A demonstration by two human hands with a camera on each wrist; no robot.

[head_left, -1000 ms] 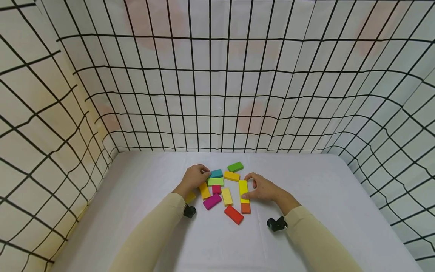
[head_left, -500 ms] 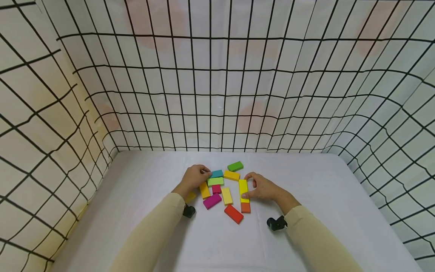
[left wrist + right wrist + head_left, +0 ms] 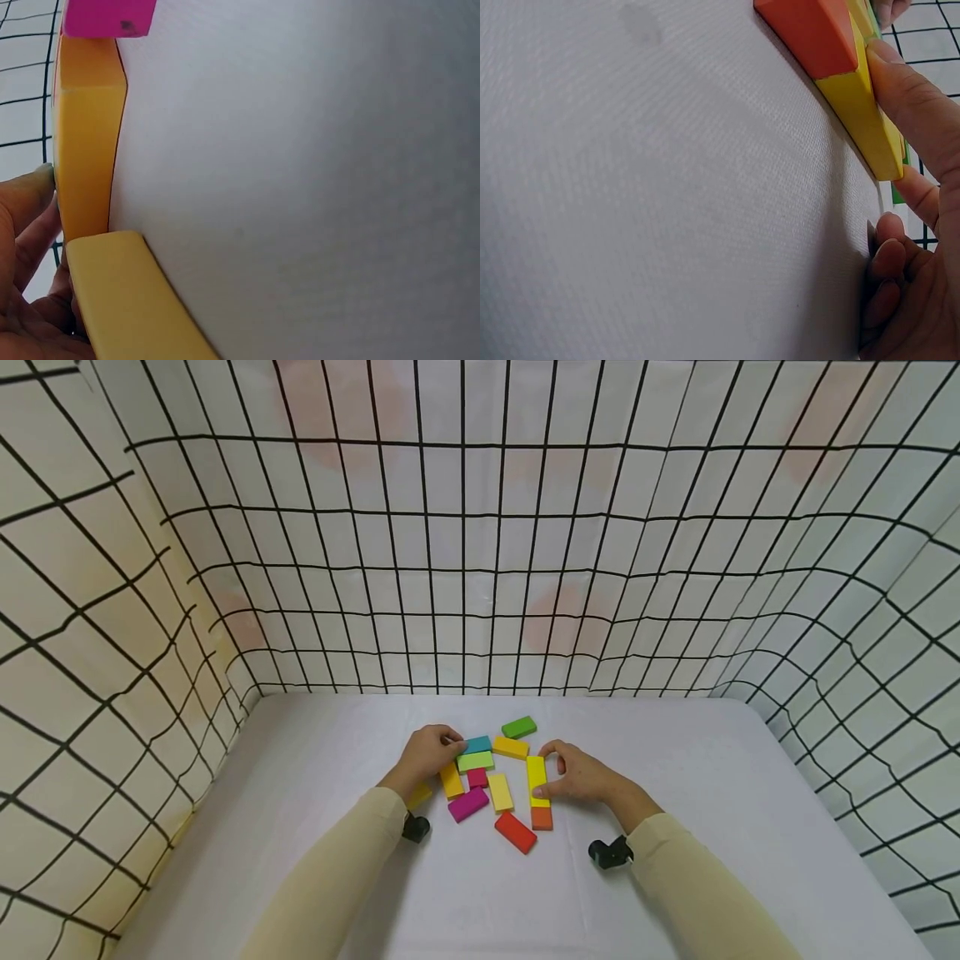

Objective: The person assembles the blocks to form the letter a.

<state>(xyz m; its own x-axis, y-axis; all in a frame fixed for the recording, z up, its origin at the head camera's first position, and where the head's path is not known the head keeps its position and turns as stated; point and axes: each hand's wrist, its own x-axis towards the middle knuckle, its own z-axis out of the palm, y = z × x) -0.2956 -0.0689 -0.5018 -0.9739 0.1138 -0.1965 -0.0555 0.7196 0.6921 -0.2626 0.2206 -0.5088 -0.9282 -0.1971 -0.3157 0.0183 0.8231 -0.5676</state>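
Observation:
My left hand (image 3: 429,752) is at the left of a loose cluster of coloured wooden blocks. Its thumb and index finger pinch the left end of a teal block (image 3: 477,744). Below the palm lie an orange-yellow block (image 3: 90,135) and a pale yellow block (image 3: 131,300). On the right side of the cluster, my right hand (image 3: 583,776) grips a bright yellow block (image 3: 537,777), thumb on its side and index finger at its far end. This block meets an orange-red block (image 3: 810,34) at its near end. The other right fingers are curled near the cloth.
Between the hands lie a light green block (image 3: 476,762), a crimson block (image 3: 477,777), a purple block (image 3: 468,805) and a cream-yellow block (image 3: 500,793). A red block (image 3: 516,832) is nearer; a green block (image 3: 519,727) and an amber block (image 3: 511,747) are farther. Black wire mesh (image 3: 480,568) surrounds the white table (image 3: 675,760).

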